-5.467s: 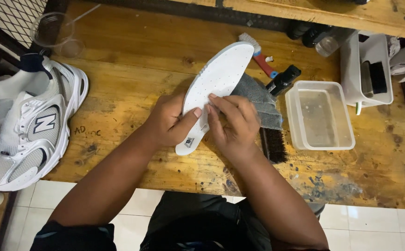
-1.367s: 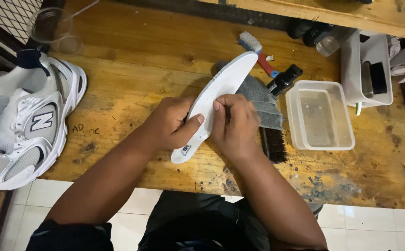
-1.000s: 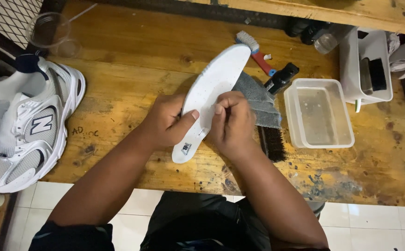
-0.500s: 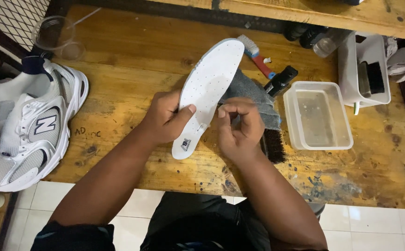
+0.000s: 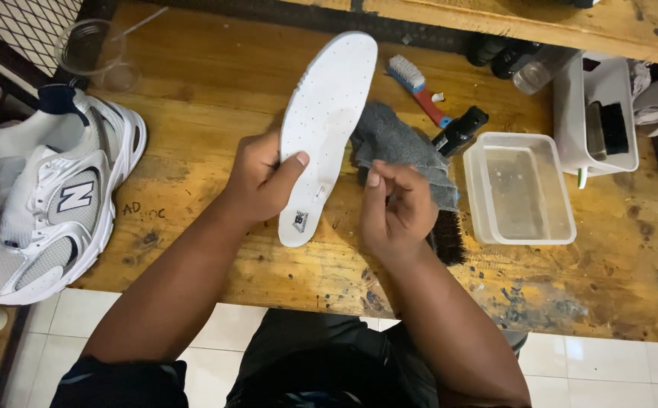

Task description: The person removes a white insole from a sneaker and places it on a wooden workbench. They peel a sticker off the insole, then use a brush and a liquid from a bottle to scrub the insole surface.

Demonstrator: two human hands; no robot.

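Our left hand [image 5: 262, 181] has a firm grip on a white insole [image 5: 325, 128], held lengthwise above the wooden desk [image 5: 208, 91]. Our right hand [image 5: 397, 211] pinches its fingertips beside it, apparently holding nothing. Behind lie a grey cloth [image 5: 400, 143], brushes and a clear tub [image 5: 521, 189]; a sneaker [image 5: 49, 196] sits left, at the desk's edge.

Left hand [image 5: 262, 180]: forearm bare, reaching up from lower left, palm turned inward, thumb laid across the front with fingers wrapped behind, grip closed. Right hand [image 5: 395, 208]: forearm bare, rising from lower right, back of hand toward the camera, fingers curled, thumb and fingertips pinched together, apart from the left hand.
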